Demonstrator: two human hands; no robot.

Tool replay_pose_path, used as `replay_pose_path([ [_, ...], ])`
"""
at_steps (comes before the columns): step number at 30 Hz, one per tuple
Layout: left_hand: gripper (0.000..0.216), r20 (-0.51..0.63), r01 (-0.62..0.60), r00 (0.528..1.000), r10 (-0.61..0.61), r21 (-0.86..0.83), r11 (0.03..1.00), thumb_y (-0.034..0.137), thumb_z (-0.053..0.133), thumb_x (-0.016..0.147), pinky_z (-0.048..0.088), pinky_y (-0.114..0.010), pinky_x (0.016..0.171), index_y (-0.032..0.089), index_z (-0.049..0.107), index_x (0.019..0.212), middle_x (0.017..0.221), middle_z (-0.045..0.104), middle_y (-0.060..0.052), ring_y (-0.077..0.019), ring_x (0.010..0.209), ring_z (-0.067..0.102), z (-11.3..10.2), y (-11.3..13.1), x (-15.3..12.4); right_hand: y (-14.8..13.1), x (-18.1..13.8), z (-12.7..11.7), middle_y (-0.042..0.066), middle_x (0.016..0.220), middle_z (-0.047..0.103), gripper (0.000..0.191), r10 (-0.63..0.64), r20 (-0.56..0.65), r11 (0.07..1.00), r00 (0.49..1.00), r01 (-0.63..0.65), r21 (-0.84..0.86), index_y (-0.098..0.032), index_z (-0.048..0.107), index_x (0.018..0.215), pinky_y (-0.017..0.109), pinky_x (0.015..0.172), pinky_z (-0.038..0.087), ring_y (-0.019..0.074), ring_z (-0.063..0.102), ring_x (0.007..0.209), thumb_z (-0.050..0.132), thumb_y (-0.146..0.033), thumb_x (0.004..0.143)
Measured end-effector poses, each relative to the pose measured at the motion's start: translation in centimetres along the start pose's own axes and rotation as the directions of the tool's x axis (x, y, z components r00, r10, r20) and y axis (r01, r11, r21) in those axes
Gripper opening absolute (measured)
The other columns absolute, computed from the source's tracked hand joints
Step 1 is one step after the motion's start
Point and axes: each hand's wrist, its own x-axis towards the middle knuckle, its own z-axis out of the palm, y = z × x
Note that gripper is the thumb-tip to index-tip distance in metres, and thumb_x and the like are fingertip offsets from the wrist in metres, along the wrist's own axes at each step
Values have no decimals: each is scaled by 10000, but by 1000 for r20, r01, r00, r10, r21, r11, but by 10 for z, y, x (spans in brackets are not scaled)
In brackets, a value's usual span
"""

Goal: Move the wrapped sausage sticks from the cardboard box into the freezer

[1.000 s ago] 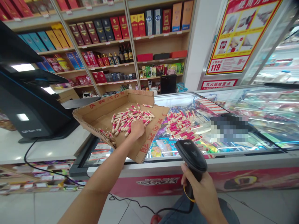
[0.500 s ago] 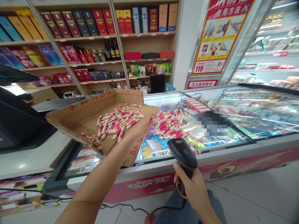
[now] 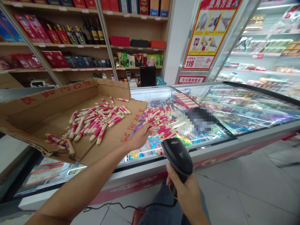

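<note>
My left hand pinches one end of a sausage stick with a pink label. It holds the stick over the near left part of a heap of similar sausages on the freezer's glass top. My right hand is wrapped round the handle of a black barcode scanner, whose head points up toward the heap. Left of the heap, a cut-open cardboard box lies tilted, with many more loose sausages spread on its bottom.
Packaged goods show through the glass of the chest freezer. A blurred-out dark object rests on its top. The scanner's cable hangs down in front. Behind stand shelves of boxes and bottles; a chilled display is at right.
My view has swung down and to the right. My left hand has come away from the box edge toward the near side of the heap. My right hand still holds the scanner.
</note>
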Motion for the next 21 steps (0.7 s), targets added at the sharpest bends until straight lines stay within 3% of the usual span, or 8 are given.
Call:
replay_pose_path([
  [8,266,40,11,999,-11,1,1000,354,310,988,432,-289,735,178,487,897,833,529,-28,-159,782,493,3,0,-5,-4,0,13,-16,501,580,351,48,-41,999,998,-48,-4,-159,648,748,265,509,459,164,554,490,672,-507,785],
  [21,277,64,10,998,-12,37,999,330,298,994,452,-312,770,166,521,972,903,590,-53,-182,845,552,4,1,-7,-1,2,21,-13,537,587,364,72,-49,997,996,-72,-7,-155,659,757,269,547,446,160,537,527,670,-518,790],
])
